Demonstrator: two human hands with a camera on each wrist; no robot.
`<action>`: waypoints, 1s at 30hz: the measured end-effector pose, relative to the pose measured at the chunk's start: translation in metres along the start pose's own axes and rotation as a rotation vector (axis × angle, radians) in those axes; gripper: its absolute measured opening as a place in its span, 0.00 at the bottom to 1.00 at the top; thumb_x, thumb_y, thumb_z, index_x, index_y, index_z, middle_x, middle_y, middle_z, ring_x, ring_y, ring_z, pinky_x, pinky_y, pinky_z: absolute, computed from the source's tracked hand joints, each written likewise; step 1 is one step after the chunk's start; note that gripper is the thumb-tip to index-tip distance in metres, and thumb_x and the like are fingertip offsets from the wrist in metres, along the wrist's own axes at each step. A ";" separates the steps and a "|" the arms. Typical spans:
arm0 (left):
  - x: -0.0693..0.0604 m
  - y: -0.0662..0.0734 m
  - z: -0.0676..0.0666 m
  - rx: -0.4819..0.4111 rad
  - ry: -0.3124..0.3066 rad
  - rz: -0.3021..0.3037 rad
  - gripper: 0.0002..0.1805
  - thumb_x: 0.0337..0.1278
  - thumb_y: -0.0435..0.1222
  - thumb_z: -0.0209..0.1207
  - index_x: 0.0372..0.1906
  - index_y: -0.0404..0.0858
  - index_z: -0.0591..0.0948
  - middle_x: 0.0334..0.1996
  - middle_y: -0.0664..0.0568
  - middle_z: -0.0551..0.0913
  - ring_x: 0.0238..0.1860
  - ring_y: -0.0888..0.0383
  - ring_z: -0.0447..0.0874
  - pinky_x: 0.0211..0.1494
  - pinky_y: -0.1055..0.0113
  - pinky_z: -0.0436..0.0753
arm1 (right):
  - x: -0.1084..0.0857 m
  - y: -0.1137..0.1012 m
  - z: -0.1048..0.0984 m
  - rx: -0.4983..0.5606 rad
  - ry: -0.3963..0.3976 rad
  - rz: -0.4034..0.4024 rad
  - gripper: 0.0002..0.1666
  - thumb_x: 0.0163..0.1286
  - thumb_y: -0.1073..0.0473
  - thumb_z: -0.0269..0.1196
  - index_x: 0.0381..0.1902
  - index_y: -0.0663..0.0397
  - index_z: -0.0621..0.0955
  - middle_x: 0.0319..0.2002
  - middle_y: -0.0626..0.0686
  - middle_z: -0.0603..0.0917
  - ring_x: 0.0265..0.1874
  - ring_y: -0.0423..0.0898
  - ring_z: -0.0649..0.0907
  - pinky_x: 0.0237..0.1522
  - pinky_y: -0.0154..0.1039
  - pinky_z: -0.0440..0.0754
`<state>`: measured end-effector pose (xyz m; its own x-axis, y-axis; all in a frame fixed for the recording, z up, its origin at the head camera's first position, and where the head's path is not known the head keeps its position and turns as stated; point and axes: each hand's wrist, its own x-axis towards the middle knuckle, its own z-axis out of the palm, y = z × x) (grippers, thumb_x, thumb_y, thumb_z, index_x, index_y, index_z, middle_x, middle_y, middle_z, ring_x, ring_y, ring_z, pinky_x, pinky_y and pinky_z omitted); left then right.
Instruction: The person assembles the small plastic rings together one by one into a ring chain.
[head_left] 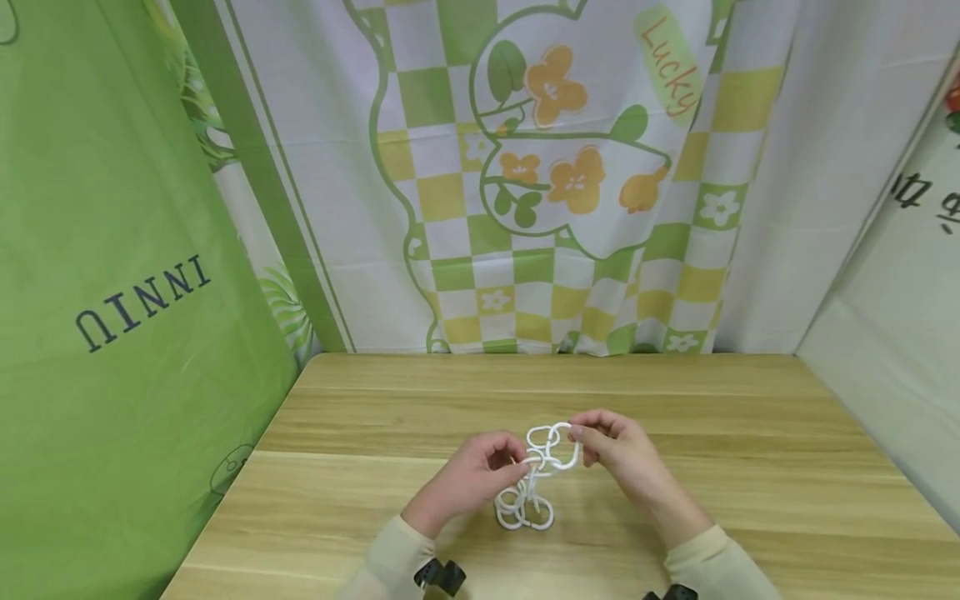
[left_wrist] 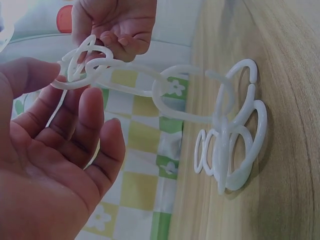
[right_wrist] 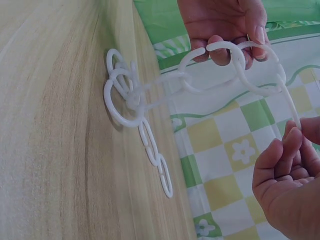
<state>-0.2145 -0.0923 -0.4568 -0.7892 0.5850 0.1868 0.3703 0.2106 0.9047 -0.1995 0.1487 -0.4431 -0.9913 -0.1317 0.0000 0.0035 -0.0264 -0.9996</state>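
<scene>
Behind the wood-grain worktop (head_left: 337, 417) hangs a checked curtain (head_left: 468, 200); the left hand (head_left: 477, 472) and right hand (head_left: 621, 450) angle inward, fingers curled, each pinching part of a white chain (head_left: 530, 485).

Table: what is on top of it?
Part of a white chain lies on the table; other links are pinched above it by the left hand and right hand. What the hands and sleeves cover in the head view can't be seen.

White link chain (left_wrist: 220, 145): partly raised, rest bunched on table (head_left: 322, 483).
</scene>
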 end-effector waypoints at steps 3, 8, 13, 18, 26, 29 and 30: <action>-0.001 0.000 -0.001 -0.025 -0.030 0.012 0.04 0.61 0.31 0.62 0.40 0.37 0.81 0.35 0.54 0.81 0.33 0.60 0.78 0.38 0.70 0.79 | 0.000 0.000 0.002 0.016 0.014 0.003 0.15 0.68 0.62 0.64 0.46 0.69 0.76 0.34 0.54 0.81 0.26 0.42 0.76 0.33 0.34 0.79; 0.000 -0.004 -0.001 -0.014 -0.058 0.033 0.03 0.62 0.34 0.62 0.38 0.39 0.81 0.34 0.55 0.81 0.34 0.61 0.78 0.40 0.69 0.79 | 0.000 0.000 0.007 0.042 0.017 -0.005 0.17 0.68 0.63 0.64 0.47 0.73 0.75 0.33 0.54 0.81 0.27 0.42 0.77 0.33 0.34 0.80; 0.002 -0.010 0.002 0.024 0.017 -0.027 0.07 0.66 0.41 0.60 0.42 0.42 0.82 0.35 0.55 0.83 0.35 0.62 0.79 0.40 0.68 0.80 | -0.001 0.000 0.012 0.060 -0.003 -0.035 0.17 0.67 0.65 0.64 0.46 0.75 0.75 0.32 0.55 0.81 0.27 0.42 0.78 0.33 0.34 0.81; 0.003 -0.009 0.003 0.015 0.068 -0.051 0.10 0.67 0.43 0.60 0.43 0.40 0.83 0.34 0.54 0.84 0.34 0.62 0.80 0.39 0.69 0.80 | -0.002 0.000 0.019 0.077 -0.007 -0.065 0.15 0.66 0.67 0.64 0.45 0.74 0.75 0.35 0.61 0.80 0.29 0.43 0.80 0.35 0.36 0.83; 0.002 -0.004 0.001 -0.005 0.064 -0.067 0.06 0.66 0.39 0.61 0.40 0.41 0.83 0.33 0.54 0.83 0.32 0.63 0.78 0.35 0.71 0.78 | -0.001 0.002 0.027 0.116 -0.022 -0.094 0.13 0.66 0.68 0.64 0.44 0.73 0.75 0.36 0.61 0.81 0.32 0.45 0.82 0.36 0.37 0.84; 0.001 -0.004 -0.002 -0.005 0.088 -0.093 0.07 0.67 0.41 0.60 0.39 0.42 0.82 0.32 0.53 0.83 0.32 0.62 0.79 0.36 0.69 0.79 | -0.001 0.003 0.026 0.103 -0.045 -0.102 0.13 0.66 0.69 0.63 0.44 0.74 0.74 0.36 0.62 0.81 0.32 0.46 0.83 0.35 0.37 0.84; 0.001 -0.004 -0.003 -0.005 0.097 -0.096 0.07 0.67 0.42 0.60 0.39 0.42 0.82 0.32 0.53 0.82 0.32 0.61 0.79 0.36 0.69 0.80 | -0.001 0.004 0.026 0.096 -0.055 -0.098 0.13 0.66 0.69 0.63 0.44 0.74 0.75 0.36 0.62 0.81 0.32 0.47 0.83 0.35 0.37 0.83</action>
<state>-0.2184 -0.0948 -0.4586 -0.8646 0.4839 0.1351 0.2884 0.2579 0.9221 -0.1951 0.1233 -0.4460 -0.9788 -0.1776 0.1019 -0.0780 -0.1363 -0.9876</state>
